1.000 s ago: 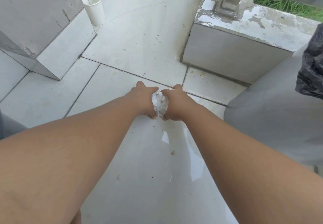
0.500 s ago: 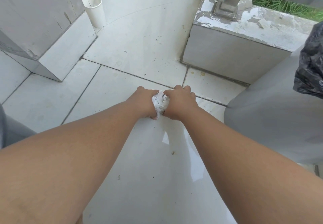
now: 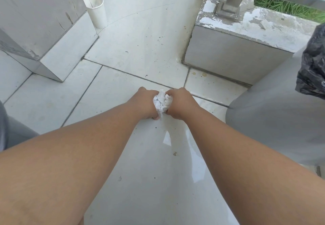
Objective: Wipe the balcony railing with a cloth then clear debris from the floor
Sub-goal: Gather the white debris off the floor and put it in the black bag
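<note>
2 hands down low: left hand [image 3: 145,104] & right hand [image 3: 179,103], fingers clenched on white crumpled wad [image 3: 161,101], just over speckled floor [image 3: 140,49].

Bright even daylight, soft shadows, window glare on glossy floor tiles [image 3: 168,137], wide-angle edge bending

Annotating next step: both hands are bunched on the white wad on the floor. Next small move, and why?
Probably lift the wad off the floor and carry it right to the black bag. The left hand and right hand grip it from both sides in a tight bundle, so gathering looks finished.
</note>
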